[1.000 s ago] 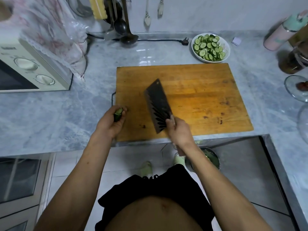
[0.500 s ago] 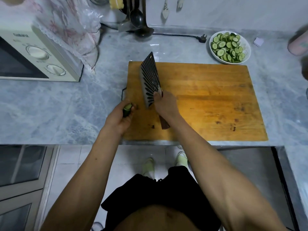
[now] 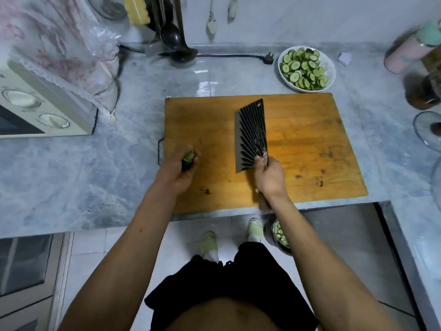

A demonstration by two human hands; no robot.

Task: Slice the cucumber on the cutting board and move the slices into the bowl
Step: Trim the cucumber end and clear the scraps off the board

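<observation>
The cucumber stub (image 3: 188, 160) is all that is left to cut, and you hold it in your left hand (image 3: 177, 172), fingers curled round it with only its pale cut end showing, just over the left edge of the cutting board (image 3: 298, 149). That has not changed in the last second: the stub sits in the same grip at the same edge.

What has changed is the cleaver (image 3: 251, 134). Half a second ago its blade lay close beside your left hand, near the board's left side; now your right hand (image 3: 268, 179), wrapped tight round the handle, has carried it toward the middle of the board, well apart from the stub, with the broad ribbed face turned up toward you (whether the blade touches the wood I cannot tell).

No slices lie on the board. The white bowl (image 3: 330, 68) beyond its far right corner is already heaped with cucumber slices (image 3: 303, 68), so the moving step looks done for everything cut so far. My reading is that the task is close to finished: you either set the stub down for a last few cuts or discard it as an end piece. If you cut, mind your fingertips, since so short a piece leaves little to hold.
</observation>
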